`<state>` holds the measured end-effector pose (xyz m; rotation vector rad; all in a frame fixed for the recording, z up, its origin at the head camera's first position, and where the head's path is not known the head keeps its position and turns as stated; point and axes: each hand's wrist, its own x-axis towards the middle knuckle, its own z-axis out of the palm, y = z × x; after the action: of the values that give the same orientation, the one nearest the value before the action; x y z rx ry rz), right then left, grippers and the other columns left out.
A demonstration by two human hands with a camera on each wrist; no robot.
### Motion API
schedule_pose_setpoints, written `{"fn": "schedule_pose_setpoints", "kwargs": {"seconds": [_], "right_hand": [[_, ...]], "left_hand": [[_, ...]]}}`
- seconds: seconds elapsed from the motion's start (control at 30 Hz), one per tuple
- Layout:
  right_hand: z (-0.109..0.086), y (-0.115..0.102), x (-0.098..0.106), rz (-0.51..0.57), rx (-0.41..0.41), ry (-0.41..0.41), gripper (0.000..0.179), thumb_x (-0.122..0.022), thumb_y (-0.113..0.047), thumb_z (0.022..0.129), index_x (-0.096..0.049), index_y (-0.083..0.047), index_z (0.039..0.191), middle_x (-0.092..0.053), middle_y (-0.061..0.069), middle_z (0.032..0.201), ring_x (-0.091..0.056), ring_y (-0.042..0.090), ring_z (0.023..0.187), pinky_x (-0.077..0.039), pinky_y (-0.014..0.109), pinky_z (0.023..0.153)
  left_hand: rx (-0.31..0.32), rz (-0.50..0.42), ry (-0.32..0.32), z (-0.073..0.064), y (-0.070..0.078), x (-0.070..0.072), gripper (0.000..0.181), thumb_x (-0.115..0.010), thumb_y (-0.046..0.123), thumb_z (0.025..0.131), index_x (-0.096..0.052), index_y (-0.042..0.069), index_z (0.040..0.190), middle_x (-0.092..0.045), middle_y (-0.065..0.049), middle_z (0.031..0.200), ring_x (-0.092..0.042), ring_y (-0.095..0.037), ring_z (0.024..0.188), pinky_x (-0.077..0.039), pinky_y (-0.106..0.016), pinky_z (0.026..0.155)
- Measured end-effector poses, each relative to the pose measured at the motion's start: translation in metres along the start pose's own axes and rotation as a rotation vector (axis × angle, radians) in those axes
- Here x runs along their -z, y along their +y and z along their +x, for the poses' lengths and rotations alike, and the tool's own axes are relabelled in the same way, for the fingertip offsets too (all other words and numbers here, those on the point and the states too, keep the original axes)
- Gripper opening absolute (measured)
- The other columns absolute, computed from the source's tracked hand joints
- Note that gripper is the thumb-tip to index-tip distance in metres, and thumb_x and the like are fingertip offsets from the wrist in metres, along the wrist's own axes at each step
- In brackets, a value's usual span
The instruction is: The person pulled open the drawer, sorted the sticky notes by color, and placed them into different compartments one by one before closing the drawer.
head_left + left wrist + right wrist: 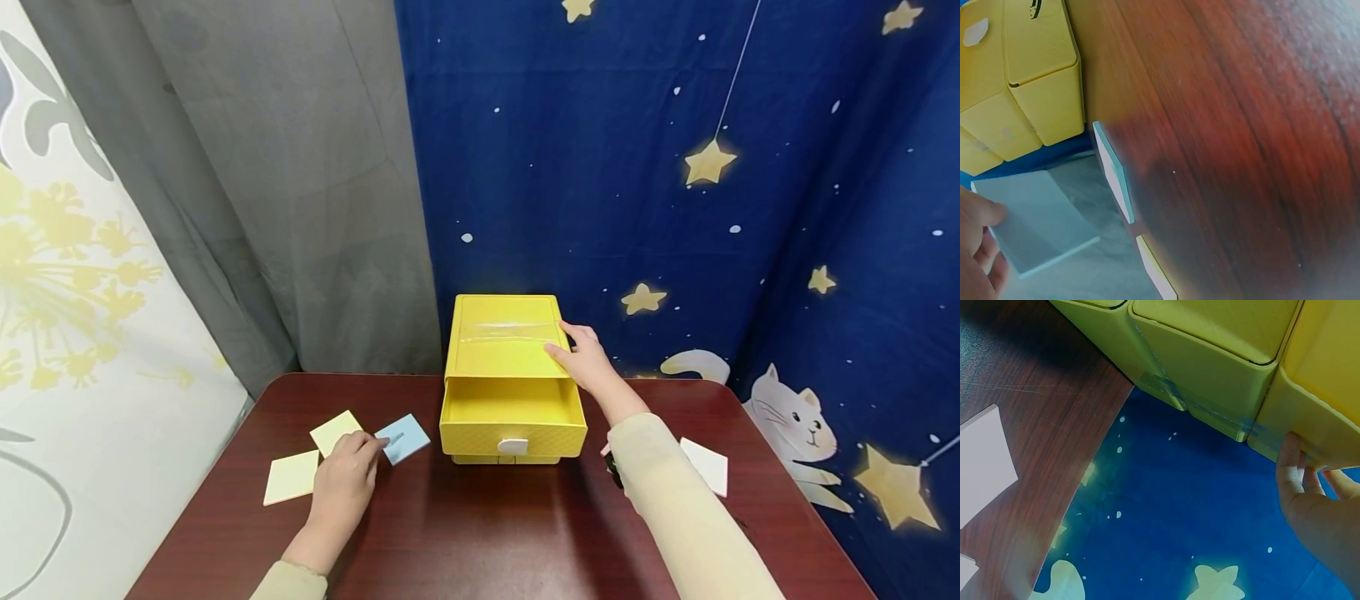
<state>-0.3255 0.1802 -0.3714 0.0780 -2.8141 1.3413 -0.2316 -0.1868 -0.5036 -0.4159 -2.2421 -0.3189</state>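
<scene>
A light blue sticky-note pad is at the fingertips of my left hand. The left wrist view shows the thumb on the pad's face, pinching it by one edge. Two pale yellow pads lie beside that hand, one partly behind it. My right hand grips the upper right edge of a yellow drawer box, its digits over the top and side. The box's upper drawer, with a white knob, is pulled out. No contents show in the visible part of its interior.
The box stands at the back middle of a dark red wooden table. Near the right sleeve lies a white pad; a corner of another pad appears in the right wrist view. Grey and blue star-patterned curtains hang behind the table.
</scene>
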Motion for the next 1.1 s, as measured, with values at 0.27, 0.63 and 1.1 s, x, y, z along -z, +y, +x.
{"fn": "schedule_pose_setpoints", "kwargs": {"seconds": [0.27,0.63,1.1], "right_hand": [[0.000,0.000,-0.001,0.008,-0.005,-0.001,0.064,-0.054,-0.032,0.096,-0.026,-0.013,0.150,-0.024,0.014,0.150,-0.048,0.035,0.121,-0.045,0.046,0.100],[0.000,0.000,-0.001,0.007,-0.015,0.001,0.065,-0.054,-0.036,0.095,-0.026,-0.015,0.150,-0.023,0.014,0.151,-0.046,0.035,0.122,-0.044,0.046,0.100],[0.000,-0.001,-0.001,-0.011,-0.004,0.013,0.064,-0.055,-0.032,0.096,-0.027,-0.012,0.150,-0.024,0.017,0.150,-0.048,0.036,0.120,-0.045,0.046,0.099]], "left_hand": [[-0.090,-0.080,0.110,0.005,0.000,0.006,0.022,-0.056,0.004,0.088,-0.075,0.012,0.095,-0.060,-0.004,0.082,-0.058,-0.021,0.077,-0.049,-0.036,0.055],[-0.218,-0.196,0.331,0.017,0.003,0.016,0.019,-0.060,0.001,0.088,-0.076,0.009,0.095,-0.062,-0.005,0.080,-0.059,-0.023,0.075,-0.048,-0.032,0.062],[-0.320,-0.285,0.458,0.050,0.025,0.037,0.029,-0.047,0.007,0.094,-0.076,0.007,0.091,-0.064,-0.008,0.081,-0.056,-0.025,0.069,-0.044,-0.032,0.063]]}}
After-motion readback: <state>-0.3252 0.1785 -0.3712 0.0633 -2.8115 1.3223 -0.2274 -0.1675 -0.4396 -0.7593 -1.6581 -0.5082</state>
